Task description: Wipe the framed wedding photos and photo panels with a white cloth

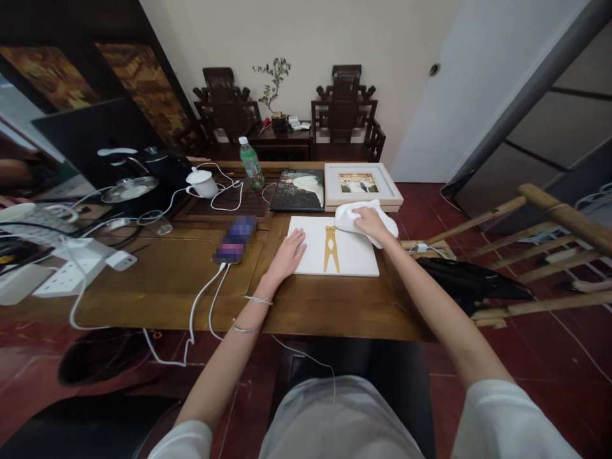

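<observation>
A flat white panel (356,258) with a gold long-legged cat figure (331,245) lies on the wooden table (325,312). My left hand (287,254) rests on the panel's left edge, fingers stretched out and holding nothing. At the panel's upper right corner, my right hand (371,223) is closed on a bunched white cloth (348,215), which covers that corner. Just behind the panel lie a dark album with a white-gowned figure (299,190) and a white-framed photo (358,183). The fingertips of my right hand are partly sunk in the cloth.
Left of my left hand lies a phone (235,241) with white cables. A green-labelled bottle (251,163), a white lidded cup (201,183) and a clear cup (157,222) stand further back. A power strip (71,271) sits at far left. A bamboo rack (502,255) stands right of the table.
</observation>
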`<state>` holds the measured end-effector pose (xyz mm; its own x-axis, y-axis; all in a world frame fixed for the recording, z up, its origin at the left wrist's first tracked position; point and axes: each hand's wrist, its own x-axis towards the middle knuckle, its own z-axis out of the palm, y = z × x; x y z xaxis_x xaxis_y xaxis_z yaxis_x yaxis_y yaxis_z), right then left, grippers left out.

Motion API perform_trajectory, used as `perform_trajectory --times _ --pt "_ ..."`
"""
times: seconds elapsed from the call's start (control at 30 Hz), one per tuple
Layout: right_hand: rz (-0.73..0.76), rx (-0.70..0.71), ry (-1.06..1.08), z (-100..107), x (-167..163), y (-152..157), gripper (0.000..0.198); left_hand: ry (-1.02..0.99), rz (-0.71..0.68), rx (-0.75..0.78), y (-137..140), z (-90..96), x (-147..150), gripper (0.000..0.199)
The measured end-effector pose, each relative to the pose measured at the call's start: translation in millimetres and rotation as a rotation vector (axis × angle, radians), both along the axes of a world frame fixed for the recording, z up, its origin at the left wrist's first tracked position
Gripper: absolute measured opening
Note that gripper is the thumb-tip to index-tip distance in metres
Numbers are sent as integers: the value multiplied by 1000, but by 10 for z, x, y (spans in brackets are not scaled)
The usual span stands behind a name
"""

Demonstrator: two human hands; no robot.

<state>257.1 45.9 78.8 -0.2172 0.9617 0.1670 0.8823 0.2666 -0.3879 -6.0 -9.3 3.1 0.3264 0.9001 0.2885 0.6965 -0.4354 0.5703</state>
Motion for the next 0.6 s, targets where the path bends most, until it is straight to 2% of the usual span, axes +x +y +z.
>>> perform_trajectory --times 0.07,0.17,0.33,0.43,0.5,0.6 --pt "-9 38 4 -46 -17 -78 39 8 2 5 6 -11 -2 45" --pt "29 60 -7 -102 -16 -381 36 17 -2 12 17 -29 -3 45" --pt "136 -15 -55 -58 22 -1114 24 3 5 18 25 -44 6 44" --pt "239 -84 -14 31 61 -1416 19 -4 12 14 22 -39 15 44" --pt "288 -130 15 83 96 -1457 18 -4 9 13 21 -35 18 44" --pt "292 -172 35 108 146 -1259 18 -3 5 16 24 -38 17 44"
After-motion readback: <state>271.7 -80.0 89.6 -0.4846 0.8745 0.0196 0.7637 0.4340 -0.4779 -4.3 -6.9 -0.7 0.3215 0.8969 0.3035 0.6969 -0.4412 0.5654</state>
